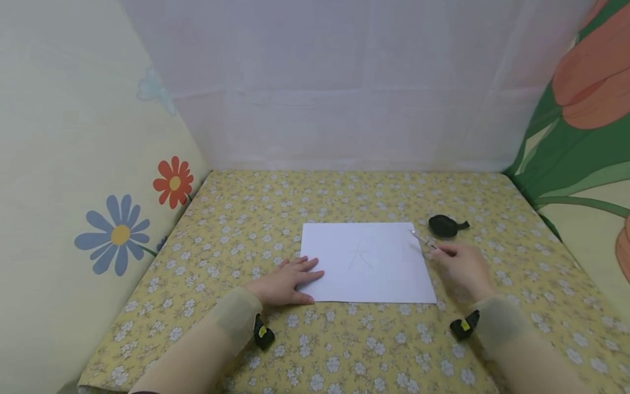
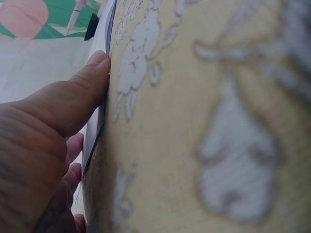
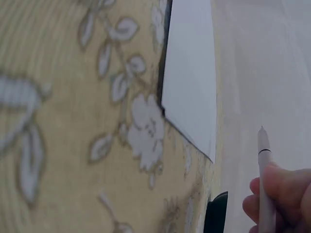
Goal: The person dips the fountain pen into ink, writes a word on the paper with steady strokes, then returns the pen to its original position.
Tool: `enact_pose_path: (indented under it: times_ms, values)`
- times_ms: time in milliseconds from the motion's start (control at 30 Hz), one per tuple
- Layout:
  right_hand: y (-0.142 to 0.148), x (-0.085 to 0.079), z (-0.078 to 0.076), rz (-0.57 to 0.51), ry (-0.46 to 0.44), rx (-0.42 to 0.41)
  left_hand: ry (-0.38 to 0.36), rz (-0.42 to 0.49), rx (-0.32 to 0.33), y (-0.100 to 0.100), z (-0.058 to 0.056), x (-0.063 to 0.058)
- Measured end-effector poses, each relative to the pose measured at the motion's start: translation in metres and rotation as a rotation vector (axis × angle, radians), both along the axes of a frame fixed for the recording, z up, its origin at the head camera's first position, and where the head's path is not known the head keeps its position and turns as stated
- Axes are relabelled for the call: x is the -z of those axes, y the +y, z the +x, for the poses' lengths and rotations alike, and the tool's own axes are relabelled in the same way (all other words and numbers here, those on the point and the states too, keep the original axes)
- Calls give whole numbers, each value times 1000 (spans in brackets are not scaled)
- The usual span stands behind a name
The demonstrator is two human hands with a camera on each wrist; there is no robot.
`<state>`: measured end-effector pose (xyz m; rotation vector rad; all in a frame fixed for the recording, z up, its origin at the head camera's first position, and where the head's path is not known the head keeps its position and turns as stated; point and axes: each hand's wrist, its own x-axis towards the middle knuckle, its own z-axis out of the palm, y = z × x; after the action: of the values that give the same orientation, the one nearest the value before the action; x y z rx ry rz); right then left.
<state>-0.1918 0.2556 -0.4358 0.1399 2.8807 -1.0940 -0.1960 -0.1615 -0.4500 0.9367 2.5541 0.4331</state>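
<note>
A white sheet of paper (image 1: 366,287) lies on the table with a few thin strokes (image 1: 361,256) on it, shaped like the character 大. My left hand (image 1: 287,282) rests on the sheet's left edge with fingers spread. In the left wrist view, the thumb (image 2: 80,92) presses along the paper's near edge. Beyond the sheet's right side, my right hand (image 1: 462,265) pinches a slim white pen (image 3: 265,189). The pen's tip points up and away, apart from the paper in the right wrist view.
A small black round object with a short tab (image 1: 443,226) sits behind the right hand; its kind is unclear. Yellow flowered cloth covers the table (image 1: 256,202). A pale sheet (image 1: 344,109) hangs at the back, and flower-patterned walls stand on both sides.
</note>
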Motion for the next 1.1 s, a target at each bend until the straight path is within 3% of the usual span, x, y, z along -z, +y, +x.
enact_pose_path:
  times_ms: [233, 600, 767, 1100]
  values:
    - [8, -1, -1, -15, -67, 33, 3, -6, 2, 0, 0, 0]
    - [22, 3, -5, -11, -39, 161, -5, -2, 1, 1, 0, -1]
    - [28, 7, -9, -72, -60, 248, -4, -8, 0, 0, 0, 1]
    - [41, 9, -13, -119, -49, 315, -10, 7, 11, 0, 1, -2]
